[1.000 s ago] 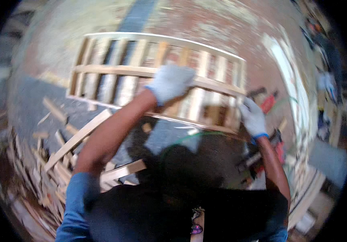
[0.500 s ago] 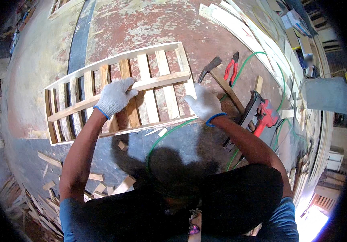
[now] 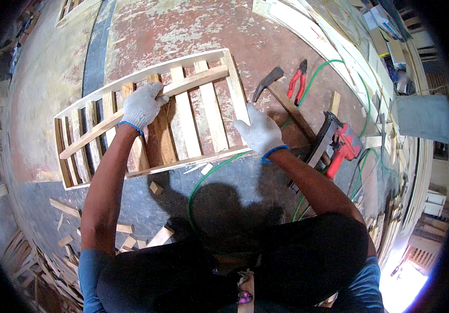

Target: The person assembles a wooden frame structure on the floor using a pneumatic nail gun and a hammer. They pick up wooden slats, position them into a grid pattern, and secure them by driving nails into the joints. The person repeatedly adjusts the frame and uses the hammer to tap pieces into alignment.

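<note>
A long slatted wooden frame (image 3: 236, 88) lies on the floor in front of me, with several crosswise slats between its rails. My left hand (image 3: 143, 107), in a white knitted glove with a blue cuff, is closed round a loose wooden strip (image 3: 198, 80). That strip lies slantwise over the slats, its right end near the far right corner of the frame. My right hand (image 3: 260, 130), gloved alike, grips the frame's right end, thumb on the inner side and fingers along the outside; its fingertips are partly hidden.
Right of the frame lie a hammer (image 3: 292, 108), red-handled pliers (image 3: 298, 83) and a red nail gun (image 3: 343, 147). A green hose (image 3: 201, 187) loops across the floor. Wood offcuts (image 3: 65, 207) are scattered at the near left; long pale boards (image 3: 297, 28) lie at the far right.
My left hand has shifted the strip's right end away from me, so it slants more across the slats. My right hand stays at the frame's right end.
</note>
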`<state>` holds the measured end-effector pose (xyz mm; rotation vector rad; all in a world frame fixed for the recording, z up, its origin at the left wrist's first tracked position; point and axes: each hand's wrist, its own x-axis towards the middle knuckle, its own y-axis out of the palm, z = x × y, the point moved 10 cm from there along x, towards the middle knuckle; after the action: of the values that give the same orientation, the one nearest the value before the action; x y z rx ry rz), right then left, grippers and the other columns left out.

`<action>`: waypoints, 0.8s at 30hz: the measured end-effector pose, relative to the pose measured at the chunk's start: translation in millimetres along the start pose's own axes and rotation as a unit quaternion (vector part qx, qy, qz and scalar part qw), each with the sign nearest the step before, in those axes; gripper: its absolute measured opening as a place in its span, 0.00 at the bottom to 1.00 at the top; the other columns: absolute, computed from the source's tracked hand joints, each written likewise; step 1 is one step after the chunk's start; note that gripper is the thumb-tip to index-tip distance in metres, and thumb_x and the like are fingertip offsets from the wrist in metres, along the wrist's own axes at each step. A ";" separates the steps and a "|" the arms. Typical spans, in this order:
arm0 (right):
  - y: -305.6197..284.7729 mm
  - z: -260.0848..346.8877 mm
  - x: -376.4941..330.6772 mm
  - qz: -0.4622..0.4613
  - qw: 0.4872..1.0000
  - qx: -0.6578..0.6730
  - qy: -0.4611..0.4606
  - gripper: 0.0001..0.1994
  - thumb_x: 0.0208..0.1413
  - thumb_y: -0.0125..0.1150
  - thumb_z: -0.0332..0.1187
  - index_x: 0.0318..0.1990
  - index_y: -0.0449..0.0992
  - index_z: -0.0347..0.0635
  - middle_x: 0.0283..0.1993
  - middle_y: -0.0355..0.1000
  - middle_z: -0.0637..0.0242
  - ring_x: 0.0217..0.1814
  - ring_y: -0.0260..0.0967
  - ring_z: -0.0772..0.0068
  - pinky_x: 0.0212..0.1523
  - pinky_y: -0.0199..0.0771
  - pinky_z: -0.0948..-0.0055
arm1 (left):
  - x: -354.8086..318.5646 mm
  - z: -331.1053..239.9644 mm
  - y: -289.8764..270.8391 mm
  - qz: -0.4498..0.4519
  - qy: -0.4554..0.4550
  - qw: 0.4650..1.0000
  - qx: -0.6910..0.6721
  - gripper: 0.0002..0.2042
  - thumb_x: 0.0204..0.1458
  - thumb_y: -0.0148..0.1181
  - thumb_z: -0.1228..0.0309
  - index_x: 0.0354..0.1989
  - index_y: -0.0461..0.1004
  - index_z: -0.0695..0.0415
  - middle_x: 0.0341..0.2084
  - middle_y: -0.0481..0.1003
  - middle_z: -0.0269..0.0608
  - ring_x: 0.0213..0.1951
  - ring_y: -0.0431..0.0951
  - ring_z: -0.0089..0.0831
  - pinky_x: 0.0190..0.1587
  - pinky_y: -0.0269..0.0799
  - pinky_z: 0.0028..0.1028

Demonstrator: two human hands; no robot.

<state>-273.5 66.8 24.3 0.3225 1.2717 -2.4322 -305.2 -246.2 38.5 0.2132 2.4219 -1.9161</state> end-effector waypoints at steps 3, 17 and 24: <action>2.3 0.4 2.3 0.006 1.000 -0.020 0.009 0.22 0.62 0.61 0.49 0.54 0.73 0.41 0.45 0.79 0.43 0.49 0.78 0.36 0.50 0.76 0.45 | -4.0 -4.0 4.8 -0.011 0.024 1.000 0.001 0.16 0.59 0.64 0.58 0.49 0.79 0.55 0.46 0.79 0.48 0.51 0.79 0.52 0.53 0.75 0.46; -1.1 4.2 -2.2 -0.054 0.994 0.030 -0.094 0.18 0.63 0.62 0.46 0.49 0.77 0.39 0.40 0.80 0.47 0.47 0.79 0.40 0.47 0.77 0.50 | -42.1 -34.9 16.1 -0.024 0.122 0.992 -0.017 0.13 0.53 0.69 0.64 0.42 0.78 0.57 0.43 0.78 0.46 0.49 0.77 0.51 0.54 0.72 0.45; 13.6 -10.5 7.7 -0.031 0.996 0.011 -0.077 0.18 0.63 0.62 0.48 0.42 0.79 0.40 0.34 0.80 0.51 0.43 0.81 0.46 0.46 0.78 0.52 | -59.9 -17.1 -2.3 -0.054 0.079 0.995 -0.022 0.21 0.55 0.69 0.63 0.55 0.75 0.56 0.54 0.76 0.50 0.58 0.75 0.51 0.64 0.68 0.45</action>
<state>-274.4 66.6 5.5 0.1003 1.2054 -2.4699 -245.4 -234.8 52.0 0.2451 2.6259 -1.9568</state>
